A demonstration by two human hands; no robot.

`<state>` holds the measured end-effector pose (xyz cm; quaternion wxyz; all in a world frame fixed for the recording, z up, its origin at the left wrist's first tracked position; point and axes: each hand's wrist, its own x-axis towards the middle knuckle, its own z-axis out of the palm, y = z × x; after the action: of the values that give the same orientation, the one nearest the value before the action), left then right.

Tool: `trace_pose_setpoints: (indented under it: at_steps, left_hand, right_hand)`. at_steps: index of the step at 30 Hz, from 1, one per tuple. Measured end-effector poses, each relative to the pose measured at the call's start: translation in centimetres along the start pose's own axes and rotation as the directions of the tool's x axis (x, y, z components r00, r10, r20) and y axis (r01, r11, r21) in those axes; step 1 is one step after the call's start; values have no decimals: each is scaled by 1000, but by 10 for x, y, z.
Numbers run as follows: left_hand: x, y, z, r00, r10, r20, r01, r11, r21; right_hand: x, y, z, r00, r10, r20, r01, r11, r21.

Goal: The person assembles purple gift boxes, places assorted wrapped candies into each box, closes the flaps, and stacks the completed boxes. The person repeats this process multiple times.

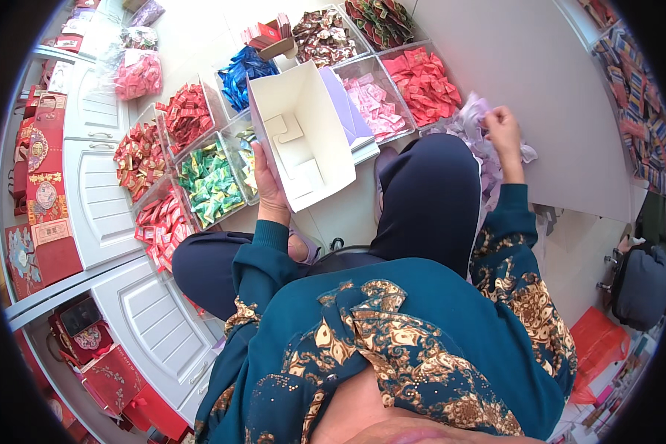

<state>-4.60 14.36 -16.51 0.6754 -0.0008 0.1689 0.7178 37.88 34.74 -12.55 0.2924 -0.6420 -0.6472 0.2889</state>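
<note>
My left hand [270, 187] grips the near left side of a paper gift box [324, 133]. The box is tilted with its open top towards me, and its cream inside shows interlocked bottom flaps and no contents. On the right, my right hand [504, 132] pinches a piece of pale lilac ribbon [477, 108] above a loose heap of lilac ribbons [491, 161] beside my knee. The fingertips are small and partly blurred. Just behind the open box stand folded lilac boxes [348, 108], partly hidden by it.
Clear bins hold wrapped sweets: green [211, 183], red [188, 116], blue [248, 75], pink [369, 105] and coral [422, 83]. Red cards [263, 34] stand behind them. White cabinets [102, 194] line the left, with red gift boxes [44, 150]. A grey panel [566, 127] lies right.
</note>
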Motion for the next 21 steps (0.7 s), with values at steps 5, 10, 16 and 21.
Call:
trace_pose_setpoints:
  at_steps: [5,10,16,21]
  left_hand:
    - [6,-5,8,994,95,-61,-85,985,151]
    - [9,-10,8,999,17,28,-19,998,67]
    - [8,-21,12,997,32,-66,-26,995,100]
    - [10,-19,1,989,-103,103,105,994,-18]
  right_hand:
    - [-13,-105,-29,995,-93,-40,99,800,591]
    - [-33,-206,-10,866,-384,321,13,658,753]
    - [-10,-208,46,808,-447,383,183,809,559]
    - [57,-121,121,798,-330,505,395,919,-23]
